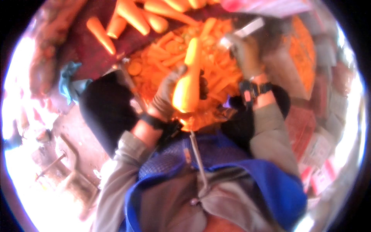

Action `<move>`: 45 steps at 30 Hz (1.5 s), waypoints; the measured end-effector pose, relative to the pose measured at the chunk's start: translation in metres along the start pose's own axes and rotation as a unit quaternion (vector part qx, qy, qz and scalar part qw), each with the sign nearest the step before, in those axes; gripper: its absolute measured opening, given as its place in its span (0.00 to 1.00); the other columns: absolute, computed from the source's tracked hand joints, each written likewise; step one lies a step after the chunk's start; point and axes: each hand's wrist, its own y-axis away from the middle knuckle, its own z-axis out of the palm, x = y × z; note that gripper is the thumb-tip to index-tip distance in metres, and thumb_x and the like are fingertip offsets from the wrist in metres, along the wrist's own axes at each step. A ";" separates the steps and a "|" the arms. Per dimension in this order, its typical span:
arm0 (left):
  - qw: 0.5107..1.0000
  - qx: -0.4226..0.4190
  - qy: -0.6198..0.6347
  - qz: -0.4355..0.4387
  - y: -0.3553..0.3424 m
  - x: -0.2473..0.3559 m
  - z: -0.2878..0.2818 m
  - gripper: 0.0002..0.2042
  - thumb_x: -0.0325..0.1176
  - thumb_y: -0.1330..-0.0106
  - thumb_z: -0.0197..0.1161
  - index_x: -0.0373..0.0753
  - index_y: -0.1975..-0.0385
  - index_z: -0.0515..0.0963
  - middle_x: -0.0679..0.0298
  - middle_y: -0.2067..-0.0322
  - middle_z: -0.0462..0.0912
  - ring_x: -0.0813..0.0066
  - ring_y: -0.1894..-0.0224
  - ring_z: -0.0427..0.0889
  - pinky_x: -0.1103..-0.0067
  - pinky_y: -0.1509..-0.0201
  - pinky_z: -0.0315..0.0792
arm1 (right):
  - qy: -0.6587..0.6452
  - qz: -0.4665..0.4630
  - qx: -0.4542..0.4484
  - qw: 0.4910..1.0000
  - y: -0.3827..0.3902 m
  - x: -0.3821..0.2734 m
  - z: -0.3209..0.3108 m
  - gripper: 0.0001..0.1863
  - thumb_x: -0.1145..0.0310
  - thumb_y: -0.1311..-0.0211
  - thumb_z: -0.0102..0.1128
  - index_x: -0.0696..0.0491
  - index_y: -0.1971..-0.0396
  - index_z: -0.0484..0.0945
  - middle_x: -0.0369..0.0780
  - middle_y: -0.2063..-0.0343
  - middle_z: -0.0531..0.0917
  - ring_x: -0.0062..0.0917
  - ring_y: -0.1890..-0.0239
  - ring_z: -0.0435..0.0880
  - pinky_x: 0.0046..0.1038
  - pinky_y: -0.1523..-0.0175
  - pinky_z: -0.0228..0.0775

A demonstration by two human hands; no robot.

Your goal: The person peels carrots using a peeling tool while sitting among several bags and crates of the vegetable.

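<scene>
My left hand (168,91), in a grey glove, is closed around a large peeled-looking carrot (188,87) that stands tilted upright over my lap. In my right hand (247,56), gloved as well and blurred, is a knife (249,28) with a flat pale blade; its handle is hidden by my fingers. The blade is apart from the carrot, up and to the right. Below and beyond both hands spreads a heap of cut carrot pieces (166,50), some in sticks and some in round chunks.
Several whole carrots (131,17) lie on a dark red surface (81,44) at the far left. More orange pieces (301,54) are at the right. A light blue cloth (68,83) is by my left knee; a metal frame (73,174) stands on the floor at left.
</scene>
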 end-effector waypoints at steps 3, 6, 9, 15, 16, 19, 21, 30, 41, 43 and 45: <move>0.974 0.031 -0.221 0.031 0.002 0.008 -0.006 0.26 0.42 0.42 0.69 0.29 0.52 0.72 0.56 0.64 0.81 0.68 0.64 0.81 0.72 0.58 0.77 | 0.021 0.087 -0.095 0.991 0.033 -0.048 0.008 0.07 0.67 0.41 0.59 0.54 0.71 0.82 0.29 0.81 0.79 0.14 0.83 0.73 0.17 0.75 0.63; 0.864 0.065 -0.486 0.111 0.001 0.003 -0.006 0.25 0.37 0.46 0.73 0.28 0.54 0.74 0.59 0.64 0.81 0.74 0.64 0.78 0.75 0.58 0.75 | 0.016 0.124 -0.152 0.980 0.056 -0.042 0.002 0.08 0.68 0.39 0.56 0.56 0.69 0.82 0.28 0.81 0.78 0.14 0.81 0.74 0.19 0.73 0.65; 0.787 0.109 -0.593 0.134 0.005 -0.002 -0.003 0.22 0.37 0.51 0.76 0.32 0.59 0.77 0.66 0.70 0.80 0.80 0.66 0.75 0.76 0.62 0.74 | 0.049 0.014 -0.155 0.987 0.076 -0.004 0.013 0.09 0.70 0.38 0.53 0.56 0.71 0.81 0.30 0.80 0.78 0.15 0.78 0.74 0.21 0.72 0.65; 0.702 0.117 -0.689 0.139 0.006 -0.009 -0.005 0.25 0.41 0.52 0.75 0.32 0.58 0.77 0.53 0.68 0.81 0.72 0.65 0.79 0.73 0.59 0.74 | 0.473 -0.220 -0.161 0.838 0.081 0.043 0.012 0.10 0.70 0.41 0.49 0.57 0.70 0.80 0.52 0.76 0.80 0.36 0.72 0.84 0.35 0.66 0.74; 0.702 0.112 -0.691 0.132 0.008 -0.011 0.000 0.26 0.42 0.53 0.75 0.32 0.58 0.77 0.49 0.67 0.81 0.68 0.63 0.81 0.72 0.58 0.74 | 0.562 -0.253 -0.206 0.760 0.067 0.072 -0.002 0.10 0.70 0.41 0.50 0.56 0.69 0.80 0.53 0.76 0.80 0.38 0.70 0.84 0.36 0.65 0.74; 0.726 0.021 -0.650 0.225 0.014 -0.012 0.006 0.26 0.41 0.49 0.73 0.30 0.54 0.76 0.60 0.67 0.83 0.72 0.65 0.81 0.74 0.59 0.76 | 0.527 -0.205 -0.207 0.798 0.039 0.113 -0.023 0.11 0.68 0.43 0.52 0.57 0.69 0.81 0.49 0.76 0.82 0.36 0.71 0.84 0.36 0.66 0.74; 0.805 0.023 -0.579 0.126 0.017 0.000 -0.002 0.25 0.37 0.48 0.72 0.30 0.52 0.75 0.63 0.65 0.83 0.72 0.67 0.82 0.75 0.60 0.77 | 0.177 0.108 -0.184 0.961 0.053 0.047 -0.006 0.13 0.66 0.42 0.55 0.57 0.64 0.82 0.37 0.75 0.83 0.26 0.76 0.79 0.30 0.69 0.74; 0.991 -0.068 -0.054 -0.097 0.014 -0.024 -0.001 0.30 0.54 0.40 0.62 0.33 0.48 0.71 0.53 0.69 0.82 0.59 0.70 0.83 0.67 0.66 0.80 | -0.079 0.119 -0.206 0.968 0.079 -0.010 0.018 0.15 0.59 0.42 0.63 0.54 0.61 0.80 0.31 0.78 0.77 0.16 0.78 0.75 0.22 0.73 0.71; 0.993 -0.059 -0.098 -0.031 0.036 -0.016 0.005 0.31 0.55 0.36 0.59 0.30 0.47 0.72 0.52 0.63 0.82 0.61 0.65 0.84 0.69 0.60 0.80 | -0.088 0.103 -0.160 0.978 0.079 -0.024 0.010 0.18 0.51 0.44 0.65 0.53 0.72 0.81 0.30 0.82 0.75 0.15 0.81 0.72 0.22 0.76 0.69; 0.983 -0.070 -0.171 -0.012 0.038 -0.015 0.003 0.31 0.53 0.40 0.62 0.30 0.47 0.72 0.53 0.61 0.82 0.62 0.62 0.83 0.70 0.58 0.79 | -0.044 0.087 -0.123 0.988 0.082 -0.031 0.011 0.17 0.52 0.43 0.63 0.53 0.73 0.80 0.31 0.82 0.76 0.18 0.81 0.74 0.24 0.75 0.69; 0.983 -0.039 -0.178 0.002 0.046 -0.019 0.005 0.30 0.48 0.43 0.64 0.30 0.48 0.72 0.54 0.60 0.81 0.63 0.60 0.83 0.69 0.55 0.79 | 0.015 0.078 -0.058 0.995 0.086 -0.034 0.016 0.15 0.56 0.41 0.61 0.53 0.75 0.79 0.35 0.82 0.79 0.24 0.81 0.77 0.28 0.74 0.70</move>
